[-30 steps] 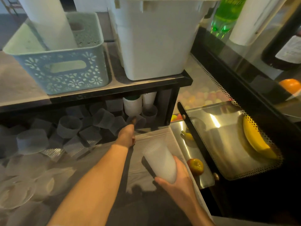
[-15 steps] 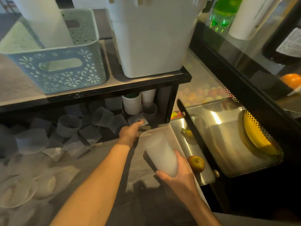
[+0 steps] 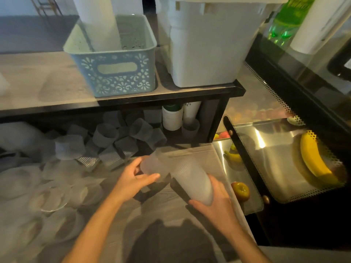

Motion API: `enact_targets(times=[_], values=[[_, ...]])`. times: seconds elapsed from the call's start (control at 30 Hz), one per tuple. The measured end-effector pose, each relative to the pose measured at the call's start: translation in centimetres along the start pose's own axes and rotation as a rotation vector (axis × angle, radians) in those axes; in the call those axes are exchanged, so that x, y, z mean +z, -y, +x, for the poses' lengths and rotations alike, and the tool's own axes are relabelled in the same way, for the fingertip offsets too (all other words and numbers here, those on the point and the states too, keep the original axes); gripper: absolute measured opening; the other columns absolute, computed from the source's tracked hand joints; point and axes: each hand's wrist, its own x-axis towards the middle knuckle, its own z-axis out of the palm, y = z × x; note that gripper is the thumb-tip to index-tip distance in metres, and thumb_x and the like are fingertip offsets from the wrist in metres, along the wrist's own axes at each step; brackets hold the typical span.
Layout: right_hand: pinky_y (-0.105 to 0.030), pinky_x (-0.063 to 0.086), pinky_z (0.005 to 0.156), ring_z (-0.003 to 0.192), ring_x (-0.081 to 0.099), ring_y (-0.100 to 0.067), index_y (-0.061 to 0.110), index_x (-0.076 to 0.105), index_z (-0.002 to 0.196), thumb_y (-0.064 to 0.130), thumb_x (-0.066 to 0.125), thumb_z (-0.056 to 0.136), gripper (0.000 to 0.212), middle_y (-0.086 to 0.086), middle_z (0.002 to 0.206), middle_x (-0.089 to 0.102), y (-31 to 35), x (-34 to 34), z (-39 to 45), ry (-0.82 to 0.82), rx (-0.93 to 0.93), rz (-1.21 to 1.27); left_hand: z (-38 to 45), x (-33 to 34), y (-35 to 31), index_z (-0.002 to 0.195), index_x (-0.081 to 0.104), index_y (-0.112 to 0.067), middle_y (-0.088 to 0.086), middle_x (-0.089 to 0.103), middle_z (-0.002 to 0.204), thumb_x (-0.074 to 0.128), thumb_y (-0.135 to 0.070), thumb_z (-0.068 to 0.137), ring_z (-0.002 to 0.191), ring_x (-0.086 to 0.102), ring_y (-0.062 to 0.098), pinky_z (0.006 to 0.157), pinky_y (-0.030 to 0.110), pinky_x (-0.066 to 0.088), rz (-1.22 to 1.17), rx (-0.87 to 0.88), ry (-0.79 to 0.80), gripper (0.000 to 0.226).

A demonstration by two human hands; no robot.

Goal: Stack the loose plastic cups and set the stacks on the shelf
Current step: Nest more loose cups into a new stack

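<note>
Low and right of centre in the frame, right hand (image 3: 214, 204) wrapped round the closed base of a stack of frosted cups (image 3: 191, 179), stack tilted with its open mouth up and to the left. Just left of it, left hand (image 3: 133, 179) pinching a single loose cup (image 3: 153, 168) by its wall, thumb in front, cup touching or just short of the stack's mouth; hard to tell through the blur. Judged very light, thin-walled and springy, easily crushed or cracked by a hard squeeze, smooth enough to slip; best taken low round the stiffer base or rim, with a gentle wrap. Both held just above the grey worktop (image 3: 171, 215). Further up and left, more loose cups (image 3: 106, 135) tumbled on their sides in the shadow under the black shelf (image 3: 171, 95). On top of the shelf, a pale blue basket (image 3: 115, 73) and a white bin (image 3: 205, 54) side by side. At the right edge, a banana (image 3: 313, 158) and an apple (image 3: 240, 190) in a steel case.
</note>
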Motion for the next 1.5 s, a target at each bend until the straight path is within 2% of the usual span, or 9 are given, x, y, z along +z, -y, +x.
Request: enact_targets(times=[0.1, 0.3, 0.47, 0.63, 0.73, 0.83, 0.9, 1.23, 1.5], values=[[-0.03, 0.047, 0.095, 0.118, 0.042, -0.007, 0.037, 0.028, 0.141, 0.053, 0.084, 0.063, 0.097, 0.016, 0.125, 0.039, 0.7, 0.5, -0.2, 0.042, -0.016, -0.087, -1.2, -1.3, -0.5, 0.119, 0.055, -0.036, -0.006, 0.052, 0.125, 0.082, -0.016, 0.077, 0.112, 0.062, 0.017, 0.072, 0.012, 0.054, 0.089, 0.077, 0.068, 0.053], [-0.032, 0.042, 0.101, 0.114, 0.032, -0.002, 0.043, 0.017, 0.144, 0.057, 0.078, 0.069, 0.097, 0.016, 0.132, 0.034, 2.4, 0.1, -1.1, 0.154, -0.154, -0.24, -2.0, -3.5, -2.7, 0.122, 0.052, -0.039, -0.013, 0.046, 0.125, 0.079, -0.054, 0.067, 0.116, 0.051, -0.002, 0.099, 0.03, 0.051, 0.425, 0.129, 0.28, 0.063], [-0.033, 0.039, 0.103, 0.118, 0.032, -0.002, 0.043, 0.015, 0.144, 0.061, 0.074, 0.069, 0.097, 0.017, 0.137, 0.033, 2.8, 0.0, -1.0, 0.208, -0.228, -0.294, -2.3, -3.9, -5.4, 0.122, 0.047, -0.037, -0.016, 0.05, 0.122, 0.078, -0.04, 0.078, 0.104, 0.057, -0.001, 0.089, 0.022, 0.051, 0.724, 0.136, 0.451, 0.054], [-0.034, 0.043, 0.1, 0.117, 0.034, -0.002, 0.049, 0.014, 0.141, 0.064, 0.073, 0.067, 0.095, 0.023, 0.131, 0.032, 2.7, 0.0, -1.4, 0.27, -0.255, -0.234, -2.6, -3.6, -6.7, 0.125, 0.043, -0.036, -0.008, 0.047, 0.121, 0.071, -0.034, 0.081, 0.102, 0.06, 0.015, 0.085, 0.034, 0.055, 0.8, 0.003, 0.576, 0.052], [-0.032, 0.042, 0.1, 0.118, 0.033, 0.0, 0.048, 0.016, 0.142, 0.065, 0.073, 0.067, 0.095, 0.025, 0.13, 0.03, 2.8, 0.4, -1.6, 0.293, -0.275, -0.225, -2.7, -3.3, -6.6, 0.142, 0.03, -0.039, -0.011, 0.039, 0.132, 0.071, -0.044, 0.084, 0.105, 0.056, 0.011, 0.083, 0.025, 0.052, 0.815, -0.052, 0.62, 0.071], [-0.031, 0.041, 0.1, 0.117, 0.033, 0.001, 0.046, 0.016, 0.143, 0.065, 0.072, 0.067, 0.096, 0.027, 0.127, 0.028, 3.1, 0.8, -1.7, 0.284, -0.279, -0.191, -3.1, -2.6, -5.6, 0.152, -0.003, -0.048, -0.015, 0.011, 0.157, 0.059, -0.076, 0.076, 0.146, 0.02, 0.012, 0.115, 0.027, 0.026, 0.685, -0.077, 0.56, 0.102], [-0.03, 0.04, 0.099, 0.116, 0.033, 0.002, 0.045, 0.016, 0.143, 0.065, 0.072, 0.067, 0.096, 0.028, 0.123, 0.027, 3.2, 1.2, -1.8, 0.282, -0.286, -0.175, -3.4, -1.6, -4.6, 0.15, -0.006, -0.052, -0.014, 0.004, 0.163, 0.051, -0.09, 0.063, 0.149, 0.007, 0.008, 0.121, 0.037, 0.017, 0.586, -0.043, 0.508, 0.112], [-0.033, 0.048, 0.092, 0.112, 0.044, -0.001, 0.054, 0.023, 0.132, 0.067, 0.075, 0.06, 0.089, 0.024, 0.123, 0.037, 2.9, 2.0, -2.2, 0.218, -0.184, -0.01, -4.8, 0.0, -2.7, 0.149, 0.024, -0.043, -0.023, 0.04, 0.143, 0.054, -0.077, 0.071, 0.127, 0.043, -0.005, 0.089, 0.011, 0.038, 0.177, 0.091, 0.149, 0.091], [-0.028, 0.052, 0.087, 0.107, 0.046, -0.004, 0.046, 0.026, 0.137, 0.058, 0.08, 0.061, 0.094, 0.023, 0.12, 0.035, 2.0, 0.9, -1.3, 0.082, -0.042, 0.085, -1.3, 1.5, -2.8, 0.106, 0.061, -0.033, -0.003, 0.066, 0.11, 0.057, -0.046, 0.092, 0.103, 0.065, 0.016, 0.094, 0.038, 0.051, -0.004, -0.045, -0.138, 0.02]])
